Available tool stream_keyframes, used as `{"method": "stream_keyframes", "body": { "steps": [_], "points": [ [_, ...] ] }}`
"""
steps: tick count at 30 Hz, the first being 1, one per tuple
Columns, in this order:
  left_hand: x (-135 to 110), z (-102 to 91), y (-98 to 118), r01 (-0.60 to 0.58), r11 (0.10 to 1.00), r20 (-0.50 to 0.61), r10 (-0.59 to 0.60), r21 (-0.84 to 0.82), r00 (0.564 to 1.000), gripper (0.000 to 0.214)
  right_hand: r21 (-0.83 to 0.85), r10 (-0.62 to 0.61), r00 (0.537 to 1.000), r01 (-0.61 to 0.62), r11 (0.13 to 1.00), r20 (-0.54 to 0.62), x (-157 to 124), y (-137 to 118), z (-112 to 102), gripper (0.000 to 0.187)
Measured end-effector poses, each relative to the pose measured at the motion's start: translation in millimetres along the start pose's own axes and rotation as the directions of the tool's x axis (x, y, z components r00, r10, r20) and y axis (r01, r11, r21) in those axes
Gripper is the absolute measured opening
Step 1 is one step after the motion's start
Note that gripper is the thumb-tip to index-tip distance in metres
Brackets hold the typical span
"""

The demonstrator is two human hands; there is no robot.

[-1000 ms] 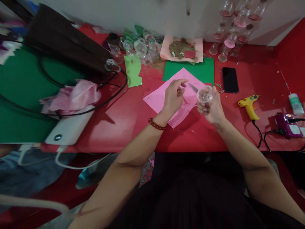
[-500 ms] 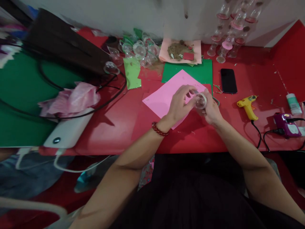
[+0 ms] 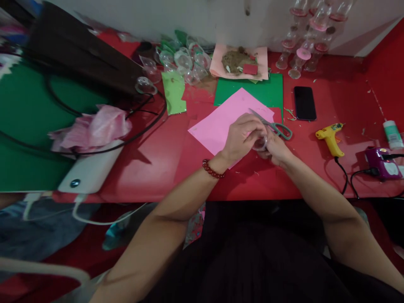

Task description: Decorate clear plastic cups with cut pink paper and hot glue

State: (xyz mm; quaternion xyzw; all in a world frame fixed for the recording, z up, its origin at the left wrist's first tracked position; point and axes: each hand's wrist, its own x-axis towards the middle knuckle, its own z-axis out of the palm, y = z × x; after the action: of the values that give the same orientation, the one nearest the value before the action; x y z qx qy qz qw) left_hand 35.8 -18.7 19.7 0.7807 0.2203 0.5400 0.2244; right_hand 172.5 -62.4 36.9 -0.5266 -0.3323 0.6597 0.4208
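Note:
Both hands meet over the pink paper sheet (image 3: 221, 122) on the red table (image 3: 151, 160). My right hand (image 3: 275, 148) grips a small clear plastic cup (image 3: 260, 144) from the right. My left hand (image 3: 241, 134), with a red bead bracelet at the wrist, has its fingers curled onto the cup's left side and top. Scissors with green handles (image 3: 277, 127) lie on the table just beyond the hands, blades pointing left over the pink sheet.
A green sheet (image 3: 271, 90), a black phone (image 3: 304, 103), a yellow glue gun (image 3: 330, 136) and a purple device (image 3: 381, 163) lie to the right. Several clear cups (image 3: 186, 63) sit at the back. Crumpled pink plastic (image 3: 94, 126), cables and a white box (image 3: 91, 170) crowd the left.
My left hand came over from the pink sheet and closed on the cup. Both hands then lowered the cup toward me, uncovering the scissors.

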Motion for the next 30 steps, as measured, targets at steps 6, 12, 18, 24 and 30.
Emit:
{"method": "stream_keyframes", "body": {
  "steps": [6,12,18,24,30],
  "points": [
    [-3.8,6.6,2.9,0.147,0.989,-0.055,-0.145,0.029,0.988,0.016,0.019,0.021,1.0,-0.021,1.0,-0.012,-2.3,-0.9,5.6,0.057],
    [-1.0,8.1,9.9,0.294,0.955,-0.065,-0.296,-0.033,0.953,0.02,-0.02,0.021,0.999,-0.022,1.0,-0.039,-3.1,-1.6,8.2,0.059],
    [-0.4,11.7,14.6,0.372,0.924,-0.102,-0.379,-0.085,0.92,0.022,-0.051,-0.033,0.999,0.031,0.998,-0.037,-0.9,1.8,8.7,0.059],
    [4.6,12.2,12.1,0.553,0.796,-0.143,-0.594,-0.247,0.791,0.026,-0.022,-0.02,1.0,0.021,1.0,0.022,0.6,3.0,5.7,0.057],
    [5.2,2.6,-3.4,0.532,0.792,-0.16,-0.591,-0.299,0.791,0.016,0.068,0.016,1.0,-0.016,0.998,0.009,1.8,-1.9,-0.4,0.056]
  ]
}}
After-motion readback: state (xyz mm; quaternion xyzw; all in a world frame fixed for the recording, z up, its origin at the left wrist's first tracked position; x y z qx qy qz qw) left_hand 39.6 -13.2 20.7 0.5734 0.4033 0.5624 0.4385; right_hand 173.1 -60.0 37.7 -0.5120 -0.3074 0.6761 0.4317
